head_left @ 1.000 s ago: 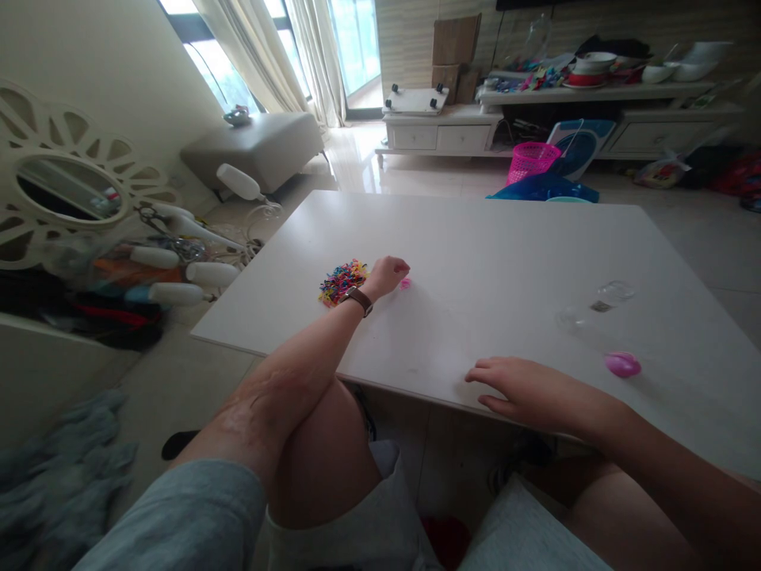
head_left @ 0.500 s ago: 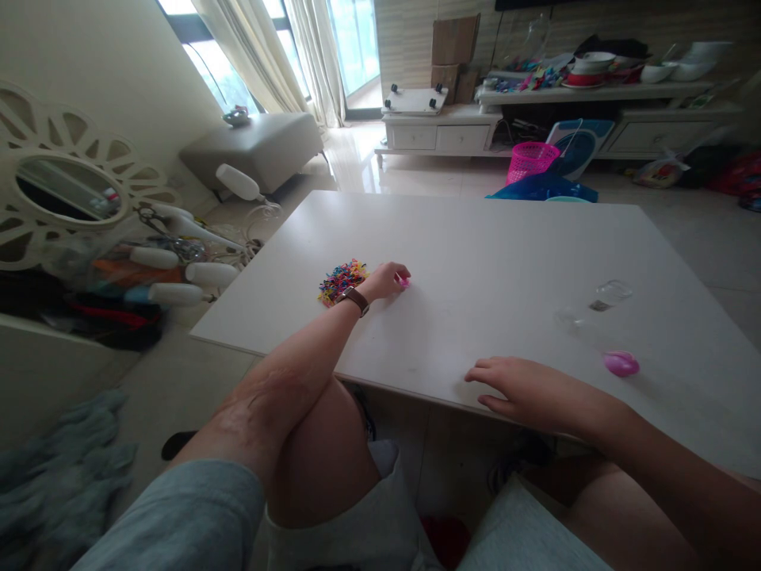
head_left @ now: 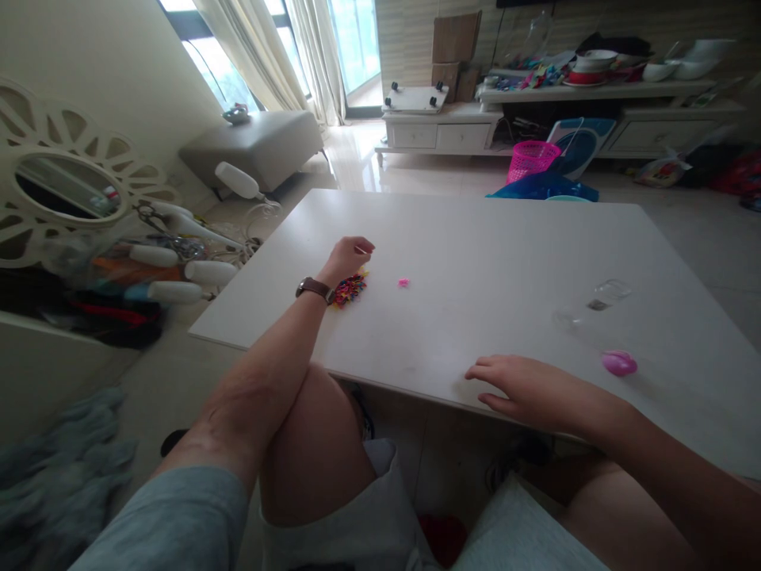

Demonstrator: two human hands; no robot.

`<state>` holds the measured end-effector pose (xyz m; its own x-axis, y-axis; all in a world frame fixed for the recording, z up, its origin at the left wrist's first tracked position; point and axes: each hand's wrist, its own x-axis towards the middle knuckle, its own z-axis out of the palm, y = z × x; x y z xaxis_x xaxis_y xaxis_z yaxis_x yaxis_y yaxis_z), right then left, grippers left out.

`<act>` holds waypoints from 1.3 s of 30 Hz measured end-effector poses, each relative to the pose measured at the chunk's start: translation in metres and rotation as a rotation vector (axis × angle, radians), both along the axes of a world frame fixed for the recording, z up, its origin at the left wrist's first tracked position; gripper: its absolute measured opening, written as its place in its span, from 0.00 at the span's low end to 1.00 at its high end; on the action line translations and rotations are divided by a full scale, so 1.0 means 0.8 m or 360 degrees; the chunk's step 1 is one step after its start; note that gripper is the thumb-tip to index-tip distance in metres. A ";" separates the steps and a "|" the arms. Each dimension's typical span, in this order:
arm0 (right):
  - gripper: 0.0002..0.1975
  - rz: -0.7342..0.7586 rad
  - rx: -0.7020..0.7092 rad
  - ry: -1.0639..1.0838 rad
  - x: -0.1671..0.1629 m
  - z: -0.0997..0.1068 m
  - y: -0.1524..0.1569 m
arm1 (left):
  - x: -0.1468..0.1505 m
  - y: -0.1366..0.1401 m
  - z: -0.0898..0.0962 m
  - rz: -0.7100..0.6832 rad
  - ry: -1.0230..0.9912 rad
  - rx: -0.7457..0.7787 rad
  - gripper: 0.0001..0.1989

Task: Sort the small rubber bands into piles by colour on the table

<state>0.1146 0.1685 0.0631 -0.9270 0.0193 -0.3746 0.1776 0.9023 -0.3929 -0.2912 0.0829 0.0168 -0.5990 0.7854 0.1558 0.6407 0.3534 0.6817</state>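
The right hand (head_left: 512, 385) is at the near edge of the counter (head_left: 464, 262), fingers loosely spread. Farther in lie a clear container (head_left: 609, 295) and a multicoloured pile (head_left: 351, 292), the left hand (head_left: 348, 258) near it, fingers curled, any grip unclear; beyond, a pink basket (head_left: 532, 161), contents hidden.

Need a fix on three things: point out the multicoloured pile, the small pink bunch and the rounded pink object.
Multicoloured pile (head_left: 350, 291): head view, middle of its uncovered part.
Small pink bunch (head_left: 403, 282): head view, its centre.
Rounded pink object (head_left: 619, 364): head view, middle of its body.
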 end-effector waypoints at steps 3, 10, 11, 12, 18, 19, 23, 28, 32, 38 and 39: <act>0.15 0.0003 0.0014 -0.0035 0.001 0.004 -0.001 | -0.016 -0.032 0.004 0.0129 -0.0060 -0.0167 0.12; 0.15 0.0012 0.0007 -0.0022 0.000 0.000 0.000 | -0.030 -0.066 -0.027 -0.0128 0.0162 -0.0438 0.11; 0.14 0.0014 0.0001 -0.0012 -0.001 -0.002 0.000 | -0.031 -0.066 -0.031 -0.0177 0.0205 -0.0448 0.11; 0.14 0.0016 -0.0005 -0.0001 -0.003 -0.003 0.000 | -0.032 -0.066 -0.035 -0.0208 0.0241 -0.0465 0.11; 0.14 0.0030 -0.0015 -0.0002 -0.010 -0.008 0.001 | -0.034 -0.069 -0.034 -0.0170 0.0343 -0.0529 0.10; 0.14 0.0029 -0.0018 -0.0006 -0.010 -0.009 0.001 | -0.034 -0.070 -0.033 -0.0153 0.0351 -0.0510 0.10; 0.15 0.0026 -0.0024 -0.0018 -0.007 -0.013 0.003 | -0.031 -0.071 -0.030 -0.0140 0.0352 -0.0506 0.14; 0.16 0.0029 -0.0025 -0.0019 -0.008 -0.011 0.002 | -0.029 -0.067 -0.031 -0.0161 0.0386 -0.0514 0.09; 0.16 0.0019 -0.0015 -0.0029 -0.009 -0.008 0.001 | -0.034 -0.069 -0.025 -0.0085 0.0341 -0.0402 0.07; 0.15 0.0006 -0.0009 -0.0030 -0.004 -0.009 0.003 | -0.042 -0.079 -0.015 0.0079 0.0099 -0.0141 0.11; 0.15 0.0004 -0.0011 -0.0026 -0.004 -0.009 0.003 | -0.042 -0.081 -0.014 0.0079 0.0075 -0.0098 0.11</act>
